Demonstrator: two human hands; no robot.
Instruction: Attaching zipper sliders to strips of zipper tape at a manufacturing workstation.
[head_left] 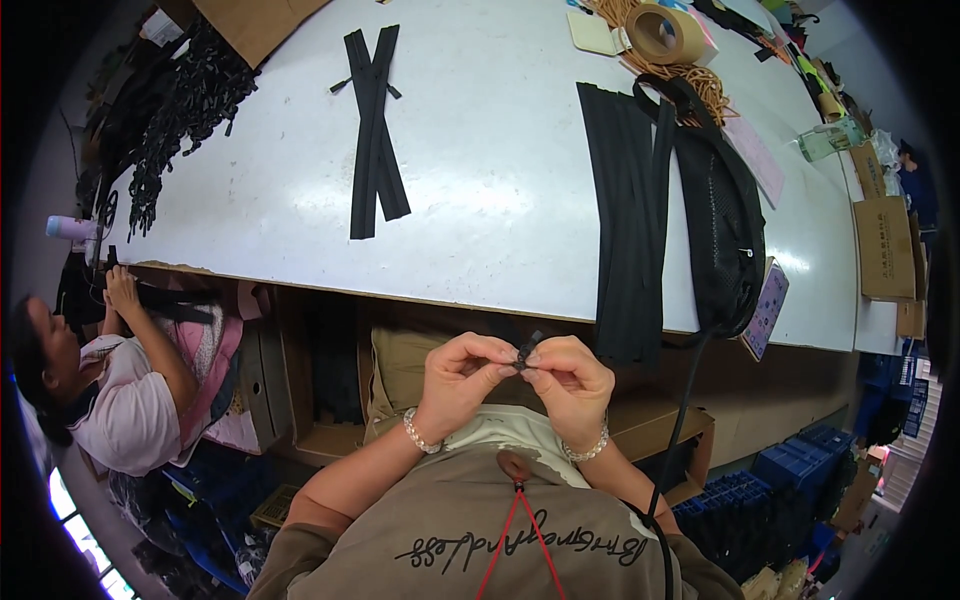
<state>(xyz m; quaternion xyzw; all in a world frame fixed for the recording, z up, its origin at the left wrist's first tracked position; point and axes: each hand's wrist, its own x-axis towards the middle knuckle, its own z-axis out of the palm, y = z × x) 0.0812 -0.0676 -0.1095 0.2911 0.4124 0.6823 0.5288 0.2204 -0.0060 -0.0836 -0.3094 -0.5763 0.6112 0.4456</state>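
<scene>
Just beyond the table's near edge, in front of my chest, a small black piece (531,343), which looks like a zipper pull, is pinched between my fingertips. My left hand (466,378) is closed on its left side, thumb and forefinger together. From the other side, my right hand (572,385) grips it the same way. Fingers cover most of the piece, so its exact shape is hidden. On the white table (490,180) lie two black zippers (374,140), crossed, with their pulls sticking out sideways. Farther right, a stack of black zippers (625,220) hangs over the near edge.
A black bag (715,220) lies beside the stack, near a tablet (768,305). Tape (664,36) and tan cord (712,90) sit at the back. Black pulls (195,95) are heaped far left. A co-worker (130,400) sits at left. Below the table stands an open carton (660,440).
</scene>
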